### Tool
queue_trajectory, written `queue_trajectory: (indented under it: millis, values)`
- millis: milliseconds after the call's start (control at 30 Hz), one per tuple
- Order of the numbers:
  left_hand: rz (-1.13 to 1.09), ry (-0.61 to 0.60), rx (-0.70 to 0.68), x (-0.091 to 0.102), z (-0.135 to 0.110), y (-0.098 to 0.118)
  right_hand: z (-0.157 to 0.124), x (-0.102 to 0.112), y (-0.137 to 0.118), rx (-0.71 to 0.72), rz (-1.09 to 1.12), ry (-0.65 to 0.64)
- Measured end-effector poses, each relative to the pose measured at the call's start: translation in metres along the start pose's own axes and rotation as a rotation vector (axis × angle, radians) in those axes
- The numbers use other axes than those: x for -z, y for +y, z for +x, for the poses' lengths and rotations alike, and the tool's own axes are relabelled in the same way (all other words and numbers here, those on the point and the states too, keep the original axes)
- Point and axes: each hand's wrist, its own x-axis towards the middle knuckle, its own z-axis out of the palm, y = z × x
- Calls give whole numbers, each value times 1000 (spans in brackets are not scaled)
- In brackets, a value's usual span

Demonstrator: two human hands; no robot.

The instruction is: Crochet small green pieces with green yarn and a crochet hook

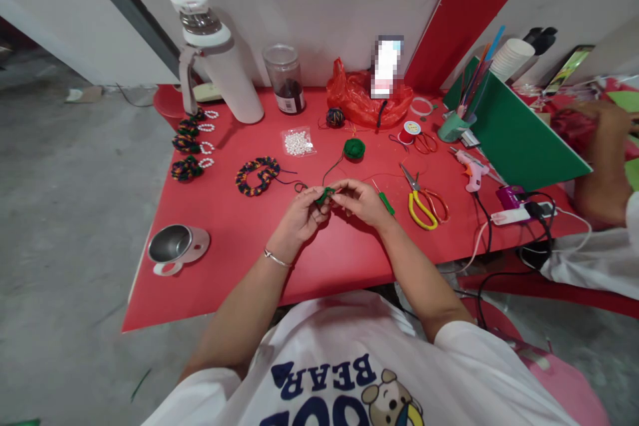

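Both my hands meet over the red table, pinching a small piece of green yarn work (325, 196). My left hand (305, 212) has its fingers closed on the left side of it. On the right side, my right hand (360, 201) holds it between thumb and fingertips; any tool there is too small to make out. A green strand leads up from the piece to a green yarn ball (354, 148). Left of my hands lies a multicoloured braided yarn loop (257, 176). Just right of my right hand is a green-handled crochet hook or similar tool (385, 201).
Yellow-handled scissors (422, 210), a pink glue gun (472, 170) and a power strip (522, 213) with cables lie right. A steel mug (178, 246), large bottle (232, 76), jar (284, 78) and bead packet (298, 142) stand around. Behind a green board (524, 130), another person's arm (604, 160) shows.
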Motion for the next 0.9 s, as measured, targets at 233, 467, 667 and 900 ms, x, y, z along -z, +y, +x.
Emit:
queue_trajectory:
  millis: [233, 467, 667, 900]
  values:
    - [-4, -50, -10, 2, 0, -4, 0, 0, -1, 24, 7, 32]
    - [116, -30, -96, 2, 1, -9, 2, -3, 2, 102, -11, 22]
    - [230, 116, -310, -3, 1, -13, 3, -2, 5, 36, 21, 33]
    - [348, 148, -354, -7, -5, -7, 4, -2, 4, -10, 30, 43]
